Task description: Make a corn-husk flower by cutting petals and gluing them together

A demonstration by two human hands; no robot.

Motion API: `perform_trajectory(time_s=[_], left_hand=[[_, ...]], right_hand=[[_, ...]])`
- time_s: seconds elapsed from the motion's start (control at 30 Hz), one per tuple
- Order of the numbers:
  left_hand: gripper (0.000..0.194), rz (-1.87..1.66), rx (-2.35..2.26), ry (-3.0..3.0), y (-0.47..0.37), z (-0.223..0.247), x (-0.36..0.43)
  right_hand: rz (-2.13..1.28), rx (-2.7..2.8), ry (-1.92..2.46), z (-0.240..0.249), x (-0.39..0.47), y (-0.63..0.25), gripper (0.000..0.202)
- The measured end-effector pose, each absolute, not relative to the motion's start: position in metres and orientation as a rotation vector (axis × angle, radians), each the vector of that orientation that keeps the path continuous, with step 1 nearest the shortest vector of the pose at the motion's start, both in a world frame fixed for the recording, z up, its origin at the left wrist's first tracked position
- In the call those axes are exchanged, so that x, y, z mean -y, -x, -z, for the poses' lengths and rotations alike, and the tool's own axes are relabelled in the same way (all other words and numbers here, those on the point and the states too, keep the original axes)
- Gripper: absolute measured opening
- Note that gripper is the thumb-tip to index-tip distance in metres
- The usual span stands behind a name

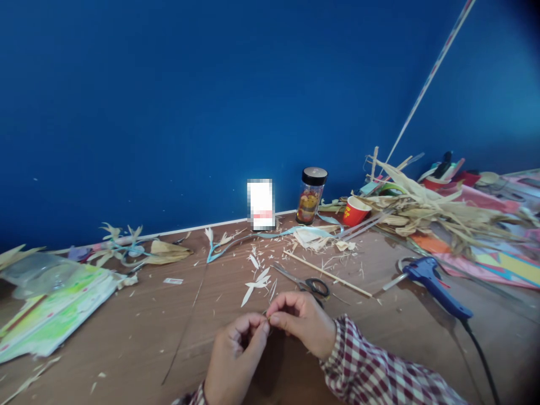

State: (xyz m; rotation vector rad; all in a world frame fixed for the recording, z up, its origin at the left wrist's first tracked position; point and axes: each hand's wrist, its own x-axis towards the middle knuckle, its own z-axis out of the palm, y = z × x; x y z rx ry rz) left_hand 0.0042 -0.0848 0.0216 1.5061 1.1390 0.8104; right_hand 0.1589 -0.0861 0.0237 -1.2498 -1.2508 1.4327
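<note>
My left hand (238, 351) and my right hand (301, 320) meet over the front of the brown table, thumbs and forefingers pinched close together. Something small and thin sits between the fingertips, too hidden to name. Just beyond my right hand lies a pair of scissors (317, 287) with dark handles, its blades pointing away to the left. Cut pale husk pieces (256, 286) are scattered in front of the hands. A thin wooden stick (331, 275) rests past the scissors.
A blue glue gun (439, 287) with a black cord lies at right, near a heap of dry corn husks (422, 202). Against the blue wall stand a lidded jar (310, 197) and a red paper cup (355, 211). A green-white packet (63, 309) lies left.
</note>
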Motion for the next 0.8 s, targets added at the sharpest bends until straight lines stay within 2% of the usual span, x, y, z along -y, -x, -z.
perform_trajectory(time_s=[0.27, 0.53, 0.8], left_hand=[[0.021, -0.804, -1.133, -1.498, -0.0038, -0.0202, 0.085], [0.019, -0.827, -1.185, -1.535, -0.0064, -0.0184, 0.084], [0.018, -0.876, -1.239, -1.745, -0.0039, -0.0212, 0.0863]], right_hand=[[-1.438, 1.272, 1.249, -0.0231, 0.0865, -0.1587, 0.015], [-1.268, 1.407, 1.306, -0.028, 0.0886, -0.1589, 0.011], [-1.354, 1.3, 1.309, -0.0289, 0.0878, -0.1566, 0.013]])
